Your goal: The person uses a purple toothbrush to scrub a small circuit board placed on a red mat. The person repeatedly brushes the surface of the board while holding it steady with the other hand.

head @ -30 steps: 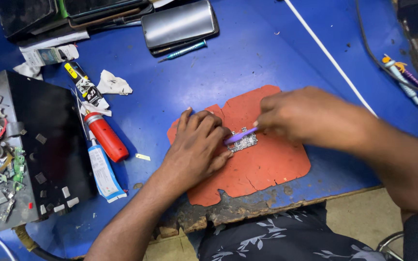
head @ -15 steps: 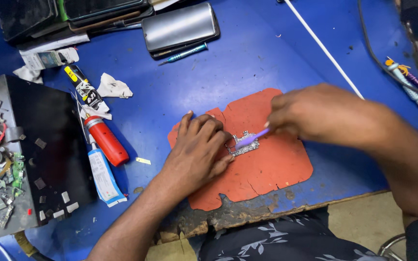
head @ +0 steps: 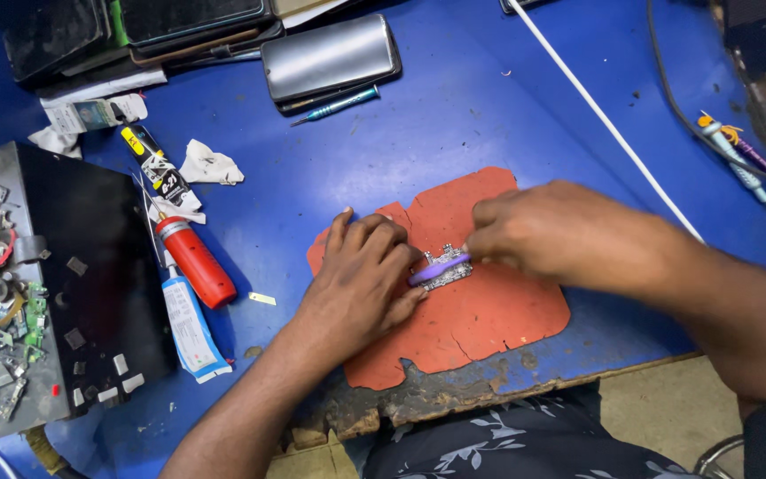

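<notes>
At the centre of the frame, one orange mat [head: 489, 328] lies on the blue bench [head: 418, 133], and on it sits one small silvery circuit part [head: 448, 266]. The left hand [head: 361, 279] rests flat, fingers together, pressing beside that part. The right hand [head: 547, 235] pinches one purple tool [head: 436, 268] laid across the part. At centre left lie one red-capped tube [head: 190, 262] and one white-and-blue tube [head: 190, 328]; at upper centre, one silver phone [head: 330, 55].
</notes>
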